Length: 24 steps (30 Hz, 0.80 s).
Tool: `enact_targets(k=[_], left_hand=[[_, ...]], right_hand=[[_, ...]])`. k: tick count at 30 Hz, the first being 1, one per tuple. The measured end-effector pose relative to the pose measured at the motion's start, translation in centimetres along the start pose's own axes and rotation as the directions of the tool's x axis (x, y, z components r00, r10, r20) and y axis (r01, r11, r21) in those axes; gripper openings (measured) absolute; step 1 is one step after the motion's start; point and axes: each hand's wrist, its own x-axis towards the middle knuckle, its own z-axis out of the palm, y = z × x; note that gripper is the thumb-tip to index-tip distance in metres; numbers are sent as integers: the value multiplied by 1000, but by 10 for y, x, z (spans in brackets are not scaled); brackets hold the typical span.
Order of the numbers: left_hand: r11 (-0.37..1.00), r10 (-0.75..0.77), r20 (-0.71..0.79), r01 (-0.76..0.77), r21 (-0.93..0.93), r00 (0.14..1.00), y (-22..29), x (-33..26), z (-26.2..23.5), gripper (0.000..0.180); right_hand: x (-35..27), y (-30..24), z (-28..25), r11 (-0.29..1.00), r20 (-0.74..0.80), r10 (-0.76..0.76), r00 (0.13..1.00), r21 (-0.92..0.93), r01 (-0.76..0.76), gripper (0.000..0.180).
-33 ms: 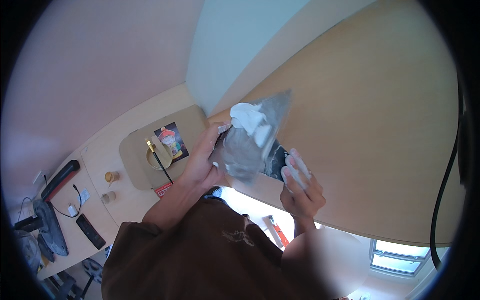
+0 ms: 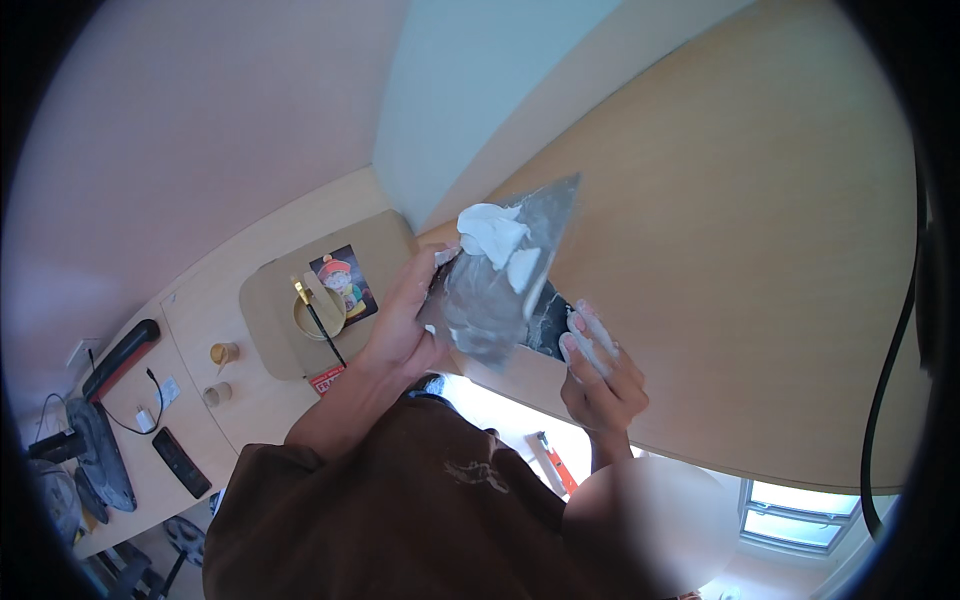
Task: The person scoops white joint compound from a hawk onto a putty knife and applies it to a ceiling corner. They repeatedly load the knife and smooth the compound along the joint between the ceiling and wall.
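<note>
My left hand (image 2: 405,300) is closed on the near left edge of a broad grey metal plastering trowel (image 2: 480,295), held tilted in front of my chest. White putty (image 2: 492,232) lies in a thick lump on its face, with a smaller dab nearer the right edge. My right hand (image 2: 607,380) grips a putty knife (image 2: 547,322) with a dark, putty-smeared blade; its far end is hidden behind the trowel's right edge. White putty coats the fingers of my right hand, and some sits on my left thumb. The grip of the trowel is out of sight.
A wooden board surface (image 2: 740,260) spans the right side. To the left, a table holds a beige mat (image 2: 275,290) with a bowl (image 2: 312,322), a brush (image 2: 318,318) and a picture card (image 2: 355,285). Two small cups, a black phone (image 2: 181,463) and cables lie farther left. A black cable (image 2: 893,350) hangs at right.
The trowel has tipped slightly, its far corner shifting a little up and left. The small putty dab by its right edge now looks shorter and more separate from the lump. Both hands keep their grip.
</note>
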Motion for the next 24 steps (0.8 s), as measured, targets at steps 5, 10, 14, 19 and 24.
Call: enact_targets(k=[5,10,14,19,24], left_hand=[[925,271,105,-289,245,957,16,1,1,25],[679,515,173,-522,515,840,21,-5,7,28],[555,558,201,-542,631,805,19,-12,4,29],[546,526,205,-512,663,825,27,-14,-5,28],[625,600,43,-501,599,799,32,-8,-2,29]], right_hand=[[19,12,-43,991,49,-102,994,-83,106,25],[78,-9,-71,959,366,-254,896,-25,282,21],[92,-15,-64,937,491,-311,814,14,349,18],[106,-22,-53,903,604,-348,717,9,430,18],[121,-15,-64,909,679,-249,691,-83,409,19]])
